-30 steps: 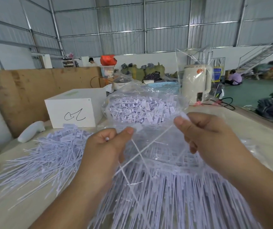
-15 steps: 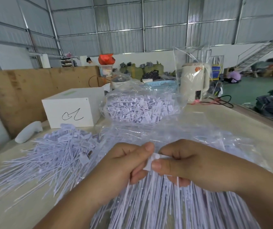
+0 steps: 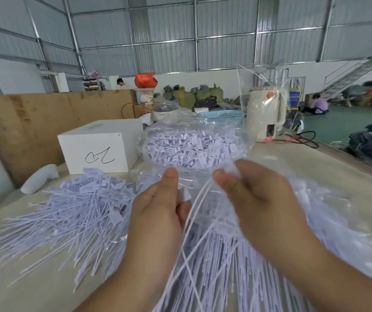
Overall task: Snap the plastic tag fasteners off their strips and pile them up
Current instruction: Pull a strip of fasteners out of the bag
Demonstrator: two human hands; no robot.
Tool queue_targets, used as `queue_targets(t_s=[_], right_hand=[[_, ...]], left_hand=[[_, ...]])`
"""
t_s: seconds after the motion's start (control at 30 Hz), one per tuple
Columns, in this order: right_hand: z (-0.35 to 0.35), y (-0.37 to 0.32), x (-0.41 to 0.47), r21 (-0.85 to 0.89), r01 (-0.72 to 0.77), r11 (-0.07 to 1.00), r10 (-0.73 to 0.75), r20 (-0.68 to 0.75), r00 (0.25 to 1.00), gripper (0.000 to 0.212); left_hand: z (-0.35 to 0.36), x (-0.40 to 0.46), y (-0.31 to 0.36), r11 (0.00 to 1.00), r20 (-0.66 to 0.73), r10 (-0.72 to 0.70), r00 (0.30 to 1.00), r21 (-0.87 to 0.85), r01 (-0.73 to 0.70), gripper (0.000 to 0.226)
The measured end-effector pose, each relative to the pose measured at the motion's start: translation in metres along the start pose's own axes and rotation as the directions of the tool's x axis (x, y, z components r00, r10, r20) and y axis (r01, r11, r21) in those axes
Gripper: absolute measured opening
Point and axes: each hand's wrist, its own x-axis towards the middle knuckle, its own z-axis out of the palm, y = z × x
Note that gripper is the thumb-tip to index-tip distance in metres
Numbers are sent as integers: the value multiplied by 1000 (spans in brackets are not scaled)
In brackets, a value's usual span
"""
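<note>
Head view: my left hand and right hand are raised side by side above the surface, close together so the break comes right between them. The left fingers are curled with the thumb up; a white tab shows at their inner edge, though motion blur leaves the exact grip unclear. The right fingers are bent round and pinch the top of a thin white strip, which trails down between my wrists towards the bundle below, presumably held high so the stems hang clear.

That bundle, the unbroken fastener strips, lies fanned on a clear plastic sheet directly under my forearms, near enough to draw from without reaching. The pile of loose fasteners spreads just to my left on the surface, on the dropping side. Beyond my hands a clear bag of fasteners sits open, beside a white box with a scribble on its face. A cream kettle wrapped in plastic stands farther back at right, well apart from the work
</note>
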Motion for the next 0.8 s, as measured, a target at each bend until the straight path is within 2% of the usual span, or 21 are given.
queue_targets(t_s=[0.07,0.2,0.27,0.37,0.47,0.53,0.7,0.8], right_hand=[[-11,6,7,117,-65,991,57,74,996,54],[-18,13,8,208,-72,975,-31,456,890,34],[-17,9,7,232,-43,972,-87,524,847,27],[-18,7,9,259,-70,963,-73,505,860,26],[-18,10,9,252,-114,961,-27,497,867,32],[-18,14,9,233,-145,962,7,506,862,40],[-24,16,12,217,-199,956,50,546,836,28],[-24,16,12,224,-199,954,54,525,850,26]], left_hand=[[-6,5,0,999,68,-41,997,-25,43,54],[-12,10,-1,999,336,26,942,-38,-14,20],[-14,10,-3,998,486,32,873,-56,-6,29],[-18,11,-3,997,582,4,813,-63,39,40],[-19,10,0,996,619,-10,785,-62,61,35],[-18,11,0,996,608,-9,794,-68,63,29],[-18,14,0,997,510,-5,860,-66,44,20],[-20,15,0,981,565,-34,825,-138,135,22]])
